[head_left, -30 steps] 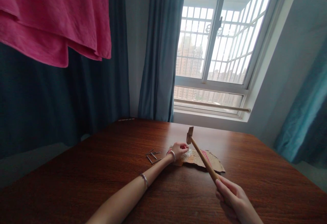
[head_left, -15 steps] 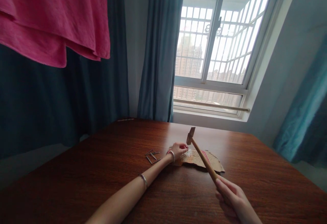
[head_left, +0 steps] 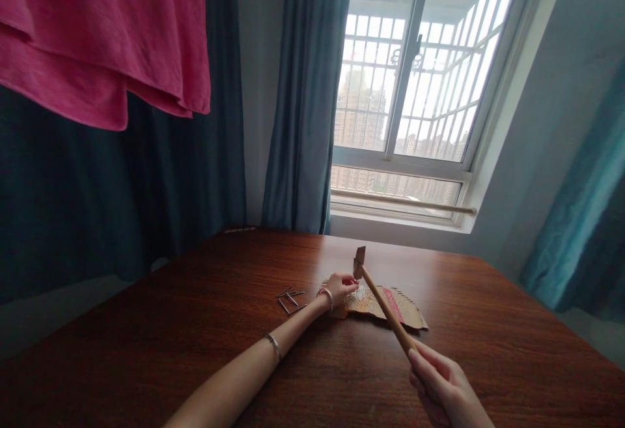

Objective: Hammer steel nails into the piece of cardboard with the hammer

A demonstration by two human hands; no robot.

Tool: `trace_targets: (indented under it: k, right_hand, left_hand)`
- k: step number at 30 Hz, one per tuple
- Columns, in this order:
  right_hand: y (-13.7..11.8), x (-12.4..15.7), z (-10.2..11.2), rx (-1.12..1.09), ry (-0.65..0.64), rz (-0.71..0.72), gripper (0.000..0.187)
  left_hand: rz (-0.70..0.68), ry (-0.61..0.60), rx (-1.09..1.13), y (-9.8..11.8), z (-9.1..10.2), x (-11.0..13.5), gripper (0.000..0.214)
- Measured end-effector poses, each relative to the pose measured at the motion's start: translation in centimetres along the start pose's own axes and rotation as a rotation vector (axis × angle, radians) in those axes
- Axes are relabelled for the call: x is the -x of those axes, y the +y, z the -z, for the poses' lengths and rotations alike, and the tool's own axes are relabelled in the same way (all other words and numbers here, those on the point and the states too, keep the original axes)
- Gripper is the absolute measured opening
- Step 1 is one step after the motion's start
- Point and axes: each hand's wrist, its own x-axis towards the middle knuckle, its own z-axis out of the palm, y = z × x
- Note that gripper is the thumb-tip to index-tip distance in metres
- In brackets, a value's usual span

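Observation:
My right hand [head_left: 445, 390] is wrapped round the end of a wooden hammer handle [head_left: 385, 309]. The hammer's head [head_left: 360, 262] hangs just above my left hand [head_left: 339, 286]. That hand rests on a flat piece of brown cardboard [head_left: 385, 304] with a pink stripe, its fingers pinched together on something small that I cannot make out. Several long nails [head_left: 291, 299] lie loose on the wooden table [head_left: 195, 337] just left of my left wrist.
A pink cloth [head_left: 105, 30] hangs at the upper left. Blue curtains [head_left: 303, 96] and a barred window [head_left: 420, 76] stand behind the table's far edge. Another blue curtain [head_left: 581, 219] hangs at the right.
The hammer head has shifted slightly left and closer to my left hand's fingers. My right hand has drifted a little left and down. My left hand stays in place.

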Motion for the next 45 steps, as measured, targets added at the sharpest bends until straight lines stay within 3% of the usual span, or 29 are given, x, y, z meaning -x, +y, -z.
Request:
trace_targets:
  k: [19, 29, 45]
  right_hand:
    - [0.2, -0.1, -0.4, -0.016, 0.040, -0.061, 0.065]
    - [-0.3, 0.1, -0.5, -0.021, 0.020, -0.040, 0.056]
    - [-0.1, 0.0, -0.3, -0.009, 0.004, -0.063, 0.060]
  left_hand:
    - [0.010, -0.002, -0.004, 1.2, 0.4, 0.3, 0.020]
    - [-0.002, 0.003, -0.033, 0.6, 0.2, 0.1, 0.020]
    - [0.011, 0.012, -0.056, 1.0, 0.3, 0.3, 0.021]
